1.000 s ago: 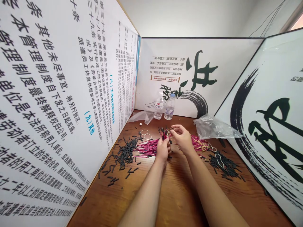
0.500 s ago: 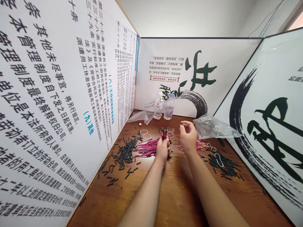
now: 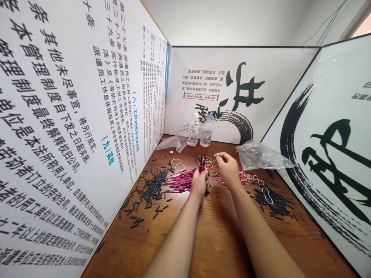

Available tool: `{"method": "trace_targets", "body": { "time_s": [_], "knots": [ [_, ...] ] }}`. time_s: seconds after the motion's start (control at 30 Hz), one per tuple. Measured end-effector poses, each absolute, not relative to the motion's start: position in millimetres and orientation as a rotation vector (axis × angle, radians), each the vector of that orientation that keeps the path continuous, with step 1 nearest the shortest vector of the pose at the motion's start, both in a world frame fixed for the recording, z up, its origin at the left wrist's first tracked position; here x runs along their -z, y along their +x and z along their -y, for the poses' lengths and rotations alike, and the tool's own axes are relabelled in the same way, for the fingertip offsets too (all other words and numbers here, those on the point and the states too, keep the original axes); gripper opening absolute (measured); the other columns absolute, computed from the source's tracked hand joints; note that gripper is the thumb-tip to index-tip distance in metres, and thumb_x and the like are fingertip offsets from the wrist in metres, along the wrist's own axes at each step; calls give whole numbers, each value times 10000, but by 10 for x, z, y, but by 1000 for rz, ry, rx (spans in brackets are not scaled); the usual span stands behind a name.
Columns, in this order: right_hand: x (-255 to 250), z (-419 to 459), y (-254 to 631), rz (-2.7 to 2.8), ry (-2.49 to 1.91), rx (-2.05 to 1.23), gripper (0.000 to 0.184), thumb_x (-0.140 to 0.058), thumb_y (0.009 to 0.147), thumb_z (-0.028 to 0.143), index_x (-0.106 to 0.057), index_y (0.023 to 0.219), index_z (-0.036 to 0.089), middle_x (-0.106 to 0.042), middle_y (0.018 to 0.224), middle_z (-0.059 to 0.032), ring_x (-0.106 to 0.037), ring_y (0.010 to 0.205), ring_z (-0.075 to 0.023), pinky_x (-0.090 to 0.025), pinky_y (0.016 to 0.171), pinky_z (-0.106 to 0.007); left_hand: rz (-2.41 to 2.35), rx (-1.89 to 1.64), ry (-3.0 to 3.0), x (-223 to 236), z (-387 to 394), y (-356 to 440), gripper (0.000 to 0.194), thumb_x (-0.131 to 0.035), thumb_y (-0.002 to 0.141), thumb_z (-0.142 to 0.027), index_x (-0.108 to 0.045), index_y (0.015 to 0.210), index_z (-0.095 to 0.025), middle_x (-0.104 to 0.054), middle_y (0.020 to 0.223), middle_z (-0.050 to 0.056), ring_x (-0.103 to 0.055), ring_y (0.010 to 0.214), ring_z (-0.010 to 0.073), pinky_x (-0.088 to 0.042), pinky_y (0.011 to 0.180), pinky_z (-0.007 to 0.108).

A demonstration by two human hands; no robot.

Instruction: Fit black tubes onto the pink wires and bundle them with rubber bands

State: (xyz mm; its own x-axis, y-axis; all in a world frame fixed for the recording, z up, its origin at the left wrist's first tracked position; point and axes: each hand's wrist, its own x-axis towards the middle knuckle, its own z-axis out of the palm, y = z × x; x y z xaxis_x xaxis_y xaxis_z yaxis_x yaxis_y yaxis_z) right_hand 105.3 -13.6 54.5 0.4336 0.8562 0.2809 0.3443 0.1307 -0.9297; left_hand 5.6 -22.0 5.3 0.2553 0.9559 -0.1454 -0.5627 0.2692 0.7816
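Observation:
My left hand (image 3: 199, 182) is closed around an upright bundle of thin red-and-black sticks (image 3: 199, 163), whose black-tipped ends fan out above the fist. To its right, my right hand (image 3: 227, 168) is in a pinch. Its fingertips are a short way from the bundle, and whatever they hold is too small to make out. Pale rubber bands (image 3: 207, 161) lie behind the bundle. A pile of magenta sticks (image 3: 181, 180) lies to the left of my left hand. More sticks in magenta and yellowish tones (image 3: 246, 177) spread beside and partly behind my right hand.
Short black tubes lie in a left heap (image 3: 153, 187) and a right heap (image 3: 274, 202). Two water bottles (image 3: 206, 133) stand at the back of the wooden table (image 3: 211, 239). A clear plastic bag (image 3: 261, 156) lies at the back right. Printed panels (image 3: 327, 116) enclose the table.
My right hand drew away from the bundle to the right, then came partway back left with its fingers pinched. My left hand has kept its hold on the bundle, nearly still.

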Motion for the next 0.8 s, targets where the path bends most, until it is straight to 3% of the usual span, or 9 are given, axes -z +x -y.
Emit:
{"method": "trace_targets", "body": {
  "time_s": [0.4, 0.6, 0.8],
  "knots": [
    [-539, 135, 1071, 1160, -1450, -472, 222, -512, 718, 332, -650, 766, 164, -568, 601, -5, -405, 484, -112, -305, 465, -241, -715, -1142, 686, -72, 229, 58, 312, -637, 684, -362, -398, 814, -208, -297, 502, -120, -185, 342, 9, -94, 365, 152],
    [-487, 95, 1069, 1161, -1340, -451, 210, -558, 721, 330, -607, 842, 166, -624, 735, -36, -528, 644, -151, -438, 615, -274, -707, -1142, 694, -72, 231, 59, 314, -640, 685, -364, -401, 816, -209, -297, 494, -120, -175, 340, 11, -91, 363, 153],
    [-446, 78, 1047, 1175, -1297, -460, 240, -572, 750, 348, -602, 900, 163, -641, 813, -58, -573, 722, -167, -471, 705, -304, -707, -1141, 697, -74, 239, 57, 304, -637, 684, -353, -399, 806, -208, -301, 491, -118, -178, 345, 11, -98, 368, 154]
  ]
}}
